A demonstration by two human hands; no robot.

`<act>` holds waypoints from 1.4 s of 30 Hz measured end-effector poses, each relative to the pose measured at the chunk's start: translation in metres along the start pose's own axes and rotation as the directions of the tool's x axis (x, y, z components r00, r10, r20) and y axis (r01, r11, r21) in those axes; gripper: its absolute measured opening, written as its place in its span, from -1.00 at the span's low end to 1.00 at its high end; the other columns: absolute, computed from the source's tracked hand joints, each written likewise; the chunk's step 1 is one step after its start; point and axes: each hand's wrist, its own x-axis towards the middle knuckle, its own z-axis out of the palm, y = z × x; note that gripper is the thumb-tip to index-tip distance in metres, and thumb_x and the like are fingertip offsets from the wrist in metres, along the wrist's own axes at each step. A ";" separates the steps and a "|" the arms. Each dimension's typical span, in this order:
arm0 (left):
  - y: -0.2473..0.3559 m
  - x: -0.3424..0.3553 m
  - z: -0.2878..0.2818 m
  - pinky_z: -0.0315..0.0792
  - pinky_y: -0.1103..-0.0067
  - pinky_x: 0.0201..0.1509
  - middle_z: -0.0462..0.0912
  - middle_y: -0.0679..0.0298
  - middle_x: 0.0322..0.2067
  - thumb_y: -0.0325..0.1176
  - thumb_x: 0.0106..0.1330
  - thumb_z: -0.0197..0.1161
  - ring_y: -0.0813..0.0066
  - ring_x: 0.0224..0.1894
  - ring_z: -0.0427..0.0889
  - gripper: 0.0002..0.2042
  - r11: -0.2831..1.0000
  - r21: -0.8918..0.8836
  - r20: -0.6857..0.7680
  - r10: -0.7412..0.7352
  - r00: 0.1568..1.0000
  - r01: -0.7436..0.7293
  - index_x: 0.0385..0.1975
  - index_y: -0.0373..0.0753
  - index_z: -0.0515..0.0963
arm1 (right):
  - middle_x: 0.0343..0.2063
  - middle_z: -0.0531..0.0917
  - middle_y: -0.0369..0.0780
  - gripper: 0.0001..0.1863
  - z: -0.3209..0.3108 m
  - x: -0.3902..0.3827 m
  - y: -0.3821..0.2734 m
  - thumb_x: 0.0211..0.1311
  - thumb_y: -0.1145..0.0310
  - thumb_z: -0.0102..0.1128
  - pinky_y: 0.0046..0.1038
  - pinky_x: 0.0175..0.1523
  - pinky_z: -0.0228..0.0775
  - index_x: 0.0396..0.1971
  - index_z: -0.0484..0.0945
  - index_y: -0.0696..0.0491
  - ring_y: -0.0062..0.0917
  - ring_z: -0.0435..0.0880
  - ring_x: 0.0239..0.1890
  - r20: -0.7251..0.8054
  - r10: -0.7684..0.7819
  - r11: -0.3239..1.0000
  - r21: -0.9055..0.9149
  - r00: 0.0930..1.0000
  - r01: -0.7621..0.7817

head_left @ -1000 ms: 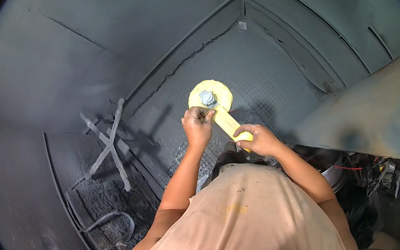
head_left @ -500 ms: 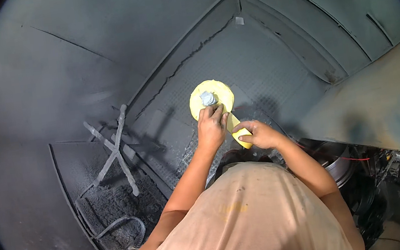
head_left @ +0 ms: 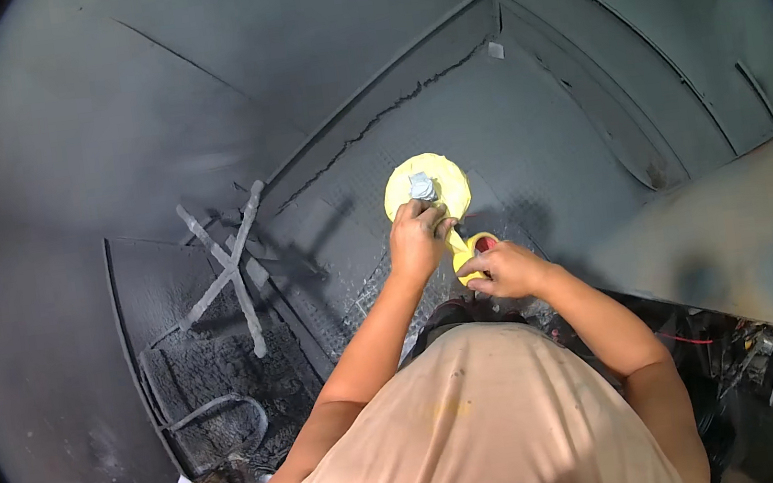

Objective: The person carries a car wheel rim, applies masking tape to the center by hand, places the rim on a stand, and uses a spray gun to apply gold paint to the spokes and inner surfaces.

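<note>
Left hand (head_left: 417,243): fingers bunched against the near side of the yellow disc (head_left: 451,181); whether they pinch it cannot be told. Right hand (head_left: 514,270) grips the yellow tape roll (head_left: 465,267), near and right of the disc. Shirt (head_left: 514,419) bears a faint yellow mark (head_left: 451,410), unreadable.

The bare left hand (head_left: 418,239), dark-smudged, extends forward with fingers (head_left: 416,211) bent; the bare right hand (head_left: 513,270) sits closer to the torso (head_left: 467,425), fingers curled. Both bare forearms (head_left: 598,314) angle inward from bent elbows (head_left: 651,365).
</note>
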 end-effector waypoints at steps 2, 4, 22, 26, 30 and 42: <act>-0.001 0.003 0.000 0.54 0.31 -0.07 0.67 0.20 -0.30 -0.26 0.03 0.55 0.14 -0.17 0.64 -0.72 1.000 0.001 -0.008 0.009 1.000 -0.009 -0.28 -0.22 0.77 | -0.31 0.75 -0.03 -0.69 0.004 0.007 -0.008 0.19 0.20 0.34 -0.19 0.07 0.54 -0.10 0.75 -0.02 -0.12 0.73 -0.15 -0.026 -0.010 1.000 0.023 1.000 0.011; 0.000 0.008 -0.002 0.54 0.29 -0.09 0.67 0.20 -0.32 -0.24 0.03 0.55 0.13 -0.19 0.64 -0.72 1.000 0.008 -0.011 0.021 1.000 -0.021 -0.27 -0.22 0.77 | -0.29 0.73 0.07 -0.69 0.012 0.015 -0.013 0.15 0.23 0.35 -0.19 0.07 0.53 -0.13 0.75 0.03 -0.11 0.71 -0.11 -0.040 0.068 0.989 0.138 0.997 -0.062; -0.035 -0.025 -0.057 0.51 0.30 0.19 0.68 0.14 0.01 -0.39 0.21 0.41 0.09 0.12 0.60 -0.75 0.996 -0.089 0.146 0.028 0.989 -0.015 -0.11 -0.23 0.71 | -0.42 0.66 -0.14 -0.60 0.025 -0.088 -0.013 0.07 0.55 0.08 -0.43 -0.31 0.42 -0.05 0.62 0.03 -0.46 0.59 -0.47 -0.168 0.300 0.868 0.456 0.939 -0.196; -0.062 -0.011 -0.056 0.47 0.29 0.22 0.68 0.19 0.00 -0.32 0.24 0.40 0.12 0.15 0.57 -0.79 0.991 -0.004 0.058 0.136 0.989 -0.136 -0.18 -0.24 0.69 | -0.46 0.66 -0.21 -0.62 0.009 -0.078 -0.036 0.00 0.56 0.06 -0.52 -0.39 0.35 -0.13 0.63 0.05 -0.59 0.50 -0.52 -0.133 0.295 0.873 0.440 0.946 -0.211; -0.036 -0.005 -0.064 0.49 0.33 0.14 0.70 0.12 -0.10 -0.27 0.29 0.36 0.16 0.06 0.62 -0.77 0.994 -0.106 0.130 0.023 0.991 -0.009 -0.16 -0.26 0.68 | -0.43 0.69 -0.19 -0.65 0.011 -0.068 -0.036 -0.02 0.56 0.07 -0.49 -0.35 0.41 -0.19 0.64 0.06 -0.53 0.57 -0.50 -0.233 0.229 0.892 0.440 0.945 -0.108; -0.003 -0.007 -0.035 0.49 0.54 -0.30 0.65 0.30 -0.59 -0.41 0.15 0.55 0.56 -0.40 0.59 -0.82 0.709 -0.532 0.344 -0.319 0.883 0.463 -0.42 -0.35 0.69 | -0.29 0.75 -0.08 -0.71 0.008 -0.048 -0.046 0.05 0.42 0.32 -0.32 -0.08 0.55 -0.16 0.68 0.03 -0.26 0.76 -0.24 -0.203 0.197 0.908 0.407 0.959 -0.100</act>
